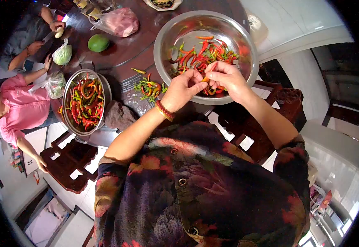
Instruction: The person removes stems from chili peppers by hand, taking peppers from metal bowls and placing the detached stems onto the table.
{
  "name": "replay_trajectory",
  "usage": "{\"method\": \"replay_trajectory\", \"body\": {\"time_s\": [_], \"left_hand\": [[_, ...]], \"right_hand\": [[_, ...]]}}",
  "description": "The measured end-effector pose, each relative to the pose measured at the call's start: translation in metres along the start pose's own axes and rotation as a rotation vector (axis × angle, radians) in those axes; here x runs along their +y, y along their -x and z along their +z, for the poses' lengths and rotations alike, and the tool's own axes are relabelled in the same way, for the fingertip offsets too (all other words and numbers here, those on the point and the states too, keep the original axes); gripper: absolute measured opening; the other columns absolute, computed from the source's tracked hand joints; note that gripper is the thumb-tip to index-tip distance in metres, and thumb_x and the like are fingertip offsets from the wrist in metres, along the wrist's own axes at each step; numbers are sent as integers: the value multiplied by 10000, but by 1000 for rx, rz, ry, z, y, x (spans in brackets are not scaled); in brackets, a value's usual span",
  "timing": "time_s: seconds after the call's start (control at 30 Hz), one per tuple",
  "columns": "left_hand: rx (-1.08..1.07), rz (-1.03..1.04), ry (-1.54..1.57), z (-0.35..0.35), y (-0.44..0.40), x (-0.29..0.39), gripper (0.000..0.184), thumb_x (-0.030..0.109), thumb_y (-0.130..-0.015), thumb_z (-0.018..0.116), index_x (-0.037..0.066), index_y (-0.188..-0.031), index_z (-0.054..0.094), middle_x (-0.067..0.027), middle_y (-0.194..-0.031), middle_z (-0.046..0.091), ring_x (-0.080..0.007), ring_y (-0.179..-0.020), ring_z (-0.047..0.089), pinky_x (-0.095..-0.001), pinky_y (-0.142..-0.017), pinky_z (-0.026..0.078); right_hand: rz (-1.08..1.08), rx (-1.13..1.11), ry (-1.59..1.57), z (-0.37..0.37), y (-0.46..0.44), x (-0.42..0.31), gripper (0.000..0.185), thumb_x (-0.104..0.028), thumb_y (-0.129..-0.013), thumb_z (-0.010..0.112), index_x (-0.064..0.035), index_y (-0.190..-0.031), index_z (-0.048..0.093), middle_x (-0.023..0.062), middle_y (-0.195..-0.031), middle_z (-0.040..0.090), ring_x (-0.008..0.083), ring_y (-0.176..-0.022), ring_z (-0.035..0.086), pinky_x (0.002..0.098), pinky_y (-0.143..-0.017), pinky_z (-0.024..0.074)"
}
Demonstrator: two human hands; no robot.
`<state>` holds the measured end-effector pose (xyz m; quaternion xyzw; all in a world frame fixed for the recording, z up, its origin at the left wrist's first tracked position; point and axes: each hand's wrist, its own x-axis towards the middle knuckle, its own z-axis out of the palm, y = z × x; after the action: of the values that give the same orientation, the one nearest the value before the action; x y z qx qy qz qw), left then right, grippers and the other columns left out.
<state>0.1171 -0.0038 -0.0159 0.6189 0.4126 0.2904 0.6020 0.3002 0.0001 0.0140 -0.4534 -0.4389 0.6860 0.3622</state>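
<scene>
Over the near side of a wide steel basin (161, 49), my left hand (183, 88) and my right hand (229, 81) meet fingertip to fingertip. Both are closed in a pinch around one small orange-red chili pepper (205, 79), partly hidden by the fingers. Below them, red and green chili peppers (200, 55) lie in the basin. Left of the basin, a small heap of green and red chili pieces (150, 89) rests on a clear plastic sheet (135, 99). Farther left stands a steel pot (102, 92) filled with red and green chilies.
A dark cloth (119, 115) lies beside the pot. On the dark table (142, 53) are a green fruit (98, 43), a pink bag (122, 22) and a bagged green vegetable (62, 54). One person holds a knife; another in pink (25, 103) touches a wooden chair (70, 160).
</scene>
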Motion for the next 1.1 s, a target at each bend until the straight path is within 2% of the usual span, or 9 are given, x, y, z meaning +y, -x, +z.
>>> {"method": "replay_trajectory", "body": {"time_s": [0.27, 0.37, 0.57, 0.77, 0.87, 0.97, 1.1], "left_hand": [[44, -10, -36, 0, 5, 13, 172, 150, -827, 610, 20, -913, 535, 28, -807, 527, -57, -757, 463, -204, -696, 407], [47, -9, -76, -3, 7, 23, 177, 144, -820, 617, 18, -918, 542, 27, -793, 525, -60, -746, 466, -207, -691, 409], [120, 55, -132, -6, 11, 25, 194, 119, -794, 638, 3, -922, 551, 13, -787, 520, -72, -749, 475, -219, -696, 410], [115, 174, -239, -6, 13, 27, 213, 148, -818, 608, 6, -969, 558, -4, -808, 537, -86, -757, 485, -224, -717, 409], [94, 187, -193, -7, 11, 20, 223, 178, -851, 572, 8, -994, 560, 7, -841, 554, -81, -767, 492, -217, -722, 409], [18, 26, 38, -6, 11, 12, 225, 193, -872, 546, 14, -1007, 562, 23, -856, 561, -70, -773, 495, -209, -721, 410], [-73, -45, 220, -7, 9, 5, 234, 193, -872, 551, 18, -1027, 563, 36, -843, 558, -59, -777, 492, -204, -719, 411]], "right_hand": [[-10, -10, -24, -6, 0, 1, 149, -153, -859, 534, -10, -897, 555, 40, -764, 563, 96, -626, 543, 229, -594, 467], [20, -30, -164, -4, 0, -4, 183, -171, -877, 510, 1, -924, 554, 56, -777, 570, 112, -628, 557, 228, -593, 475], [-83, -6, -119, -4, -2, -5, 234, -188, -894, 482, 26, -961, 549, 71, -811, 582, 133, -667, 586, 232, -597, 483], [-52, -47, -79, -7, 0, -8, 215, -179, -887, 499, 20, -947, 553, 69, -793, 583, 129, -647, 584, 233, -571, 485], [-22, -28, -107, -7, 1, -9, 202, -175, -881, 510, 14, -934, 558, 67, -780, 581, 122, -630, 578, 234, -557, 484], [-7, -4, -128, -5, 0, -7, 196, -177, -878, 515, 7, -927, 563, 60, -771, 580, 114, -622, 573, 232, -552, 482], [4, -1, -113, -5, -1, -6, 190, -187, -872, 526, -5, -904, 571, 48, -747, 577, 107, -618, 570, 223, -547, 476]]}}
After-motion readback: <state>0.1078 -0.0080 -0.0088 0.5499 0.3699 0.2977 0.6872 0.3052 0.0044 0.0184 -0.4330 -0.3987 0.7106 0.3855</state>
